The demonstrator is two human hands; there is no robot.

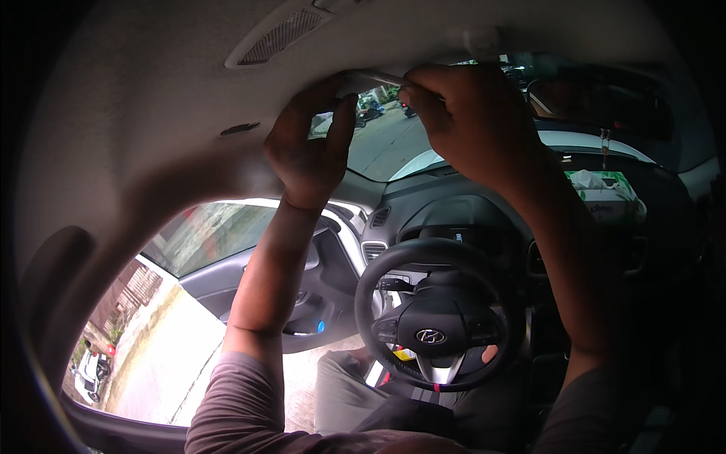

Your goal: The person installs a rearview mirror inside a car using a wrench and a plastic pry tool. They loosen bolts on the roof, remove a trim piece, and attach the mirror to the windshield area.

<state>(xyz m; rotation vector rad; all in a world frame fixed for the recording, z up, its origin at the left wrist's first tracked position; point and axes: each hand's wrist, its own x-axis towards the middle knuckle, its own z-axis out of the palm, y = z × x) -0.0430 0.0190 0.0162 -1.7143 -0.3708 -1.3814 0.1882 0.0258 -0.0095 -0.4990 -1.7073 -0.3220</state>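
Both my arms are raised to the front edge of the roof lining [189,83], above the windshield [378,144]. My right hand [473,113] is closed around a slim, pale, rod-like tool [384,78], its exposed end pointing left. The grip hides its other end, so its exact kind does not show. My left hand [306,155] is curled up at the lining's edge, thumb and fingertips nearly meeting by the tool's left end. A small pale patch shows at those fingertips; what they pinch is too dark to make out.
Below my arms are the steering wheel [431,337] and my legs. The driver's door [215,291] stands open at left. A roof lamp [280,36] is above my left hand. A tissue box [605,195] sits on the dashboard, with the rear-view mirror [601,106] above it.
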